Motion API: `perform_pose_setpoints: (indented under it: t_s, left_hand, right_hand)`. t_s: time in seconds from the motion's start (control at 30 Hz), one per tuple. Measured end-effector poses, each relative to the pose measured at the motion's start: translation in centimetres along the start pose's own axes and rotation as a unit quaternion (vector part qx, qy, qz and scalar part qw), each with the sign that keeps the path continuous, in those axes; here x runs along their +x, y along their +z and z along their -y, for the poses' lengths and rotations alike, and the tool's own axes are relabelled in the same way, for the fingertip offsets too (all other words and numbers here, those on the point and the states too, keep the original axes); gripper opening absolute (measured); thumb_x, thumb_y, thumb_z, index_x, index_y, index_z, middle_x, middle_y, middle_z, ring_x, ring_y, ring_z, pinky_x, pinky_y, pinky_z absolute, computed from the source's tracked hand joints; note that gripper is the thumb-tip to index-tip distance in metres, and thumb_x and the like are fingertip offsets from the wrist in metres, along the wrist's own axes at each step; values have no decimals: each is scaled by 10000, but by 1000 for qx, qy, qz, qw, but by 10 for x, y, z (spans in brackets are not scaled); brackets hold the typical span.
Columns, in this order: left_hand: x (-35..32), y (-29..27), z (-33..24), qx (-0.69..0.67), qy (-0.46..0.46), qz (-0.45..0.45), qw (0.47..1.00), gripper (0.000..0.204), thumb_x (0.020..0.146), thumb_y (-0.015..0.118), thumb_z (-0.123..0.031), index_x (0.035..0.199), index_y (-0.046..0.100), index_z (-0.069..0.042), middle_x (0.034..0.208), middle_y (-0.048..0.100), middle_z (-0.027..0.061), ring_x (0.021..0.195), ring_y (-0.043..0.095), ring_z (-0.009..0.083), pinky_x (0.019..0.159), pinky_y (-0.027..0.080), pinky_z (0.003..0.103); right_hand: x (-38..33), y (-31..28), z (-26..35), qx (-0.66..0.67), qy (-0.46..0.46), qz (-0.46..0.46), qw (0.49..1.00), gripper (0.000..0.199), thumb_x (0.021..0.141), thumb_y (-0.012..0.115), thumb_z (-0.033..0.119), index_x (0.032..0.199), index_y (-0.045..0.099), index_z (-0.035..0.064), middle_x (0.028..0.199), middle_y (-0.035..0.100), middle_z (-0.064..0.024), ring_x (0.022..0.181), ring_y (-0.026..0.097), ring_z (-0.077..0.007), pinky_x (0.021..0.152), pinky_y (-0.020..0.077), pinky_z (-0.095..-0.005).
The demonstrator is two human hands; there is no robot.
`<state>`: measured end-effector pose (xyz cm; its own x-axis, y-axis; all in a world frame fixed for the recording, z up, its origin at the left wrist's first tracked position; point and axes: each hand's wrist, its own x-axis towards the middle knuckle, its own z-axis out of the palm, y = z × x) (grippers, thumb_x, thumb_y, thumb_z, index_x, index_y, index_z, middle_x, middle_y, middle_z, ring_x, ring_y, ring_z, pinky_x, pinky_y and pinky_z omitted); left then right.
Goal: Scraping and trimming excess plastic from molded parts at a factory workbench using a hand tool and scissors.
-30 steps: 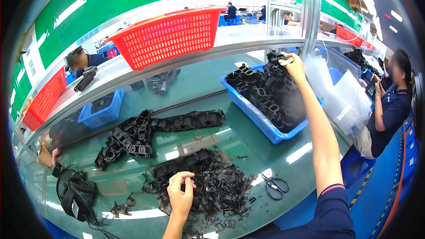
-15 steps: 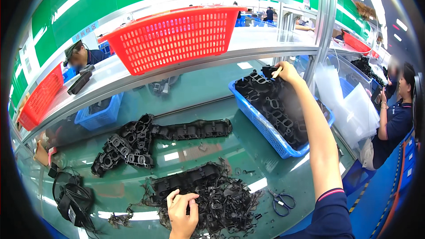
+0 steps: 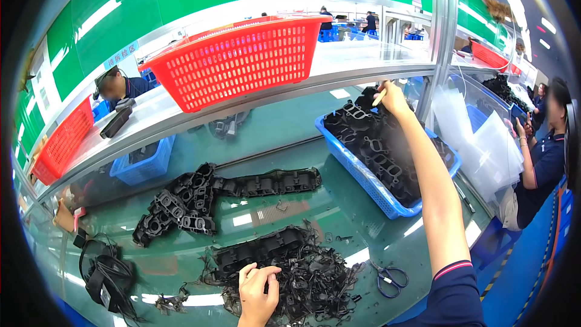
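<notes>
My right hand (image 3: 394,99) is stretched out over the far end of a blue basket (image 3: 359,175). Its fingers are closed on a small tan stick-shaped tool (image 3: 379,97), and a black moulded part (image 3: 365,98) lies right beside them. Several similar black plastic parts (image 3: 381,156) with oval openings fill the basket. Over a heap of thin black plastic scraps (image 3: 315,281), my left hand (image 3: 259,295) rests with its fingers loosely bent and apart, holding nothing that shows. Just beyond it is a long black moulded part (image 3: 260,248).
Stacked black parts (image 3: 181,203) lie farther back on the green table. Scissors (image 3: 390,280) sit right of the scraps, a black bag (image 3: 108,278) to the left. A red basket (image 3: 236,63) stands on the metal-edged shelf. Clear plastic sheets (image 3: 478,139) and a co-worker (image 3: 538,157) are at right.
The view has shifted slightly. My right hand remains at the basket's far end, and the black part by its fingers now sits against the heap there. My left hand has hardly moved.
</notes>
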<state>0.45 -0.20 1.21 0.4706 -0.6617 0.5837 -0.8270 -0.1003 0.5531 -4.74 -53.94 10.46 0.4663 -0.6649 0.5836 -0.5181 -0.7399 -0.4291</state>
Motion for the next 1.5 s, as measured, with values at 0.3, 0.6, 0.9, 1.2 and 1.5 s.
perform_pose_setpoints:
  t_s: [0.3,0.6,0.9,1.2,1.5]
  left_hand:
    - [-7,12,15,-6,-22,-1,1000,126,738,580,20,826,638,-49,663,589,38,598,542,184,851,418,377]
    - [-10,15,15,-5,-17,8,1000,120,767,561,4,841,639,-50,623,586,26,595,559,177,859,420,384]
    - [-2,19,10,11,37,-3,999,164,722,695,-91,622,575,-41,754,607,34,791,561,208,910,367,430]
    - [-3,-9,16,-55,-112,-118,985,128,734,617,-17,858,586,-23,1056,574,145,1015,528,264,904,391,358]
    - [4,-14,25,32,-103,-126,986,193,741,626,-65,928,581,-48,1002,582,116,983,531,273,918,342,374]
  right_hand:
    - [-6,-6,4,0,55,99,994,173,754,676,161,856,692,22,738,661,-167,729,642,-212,690,469,-324]
    - [-24,-43,18,-40,-38,102,993,279,813,631,291,837,666,15,759,636,-209,790,642,-326,687,467,-387]
    - [-49,-52,-17,-114,-10,60,992,331,882,533,342,899,650,33,839,653,-182,852,631,-327,737,470,-389]
    - [-150,-17,171,55,-295,46,953,261,777,657,255,904,660,28,870,667,-138,829,631,-281,783,465,-390]
    - [-169,156,167,59,-69,287,954,697,664,738,474,1149,542,14,1089,590,-208,1066,532,-379,938,362,-534]
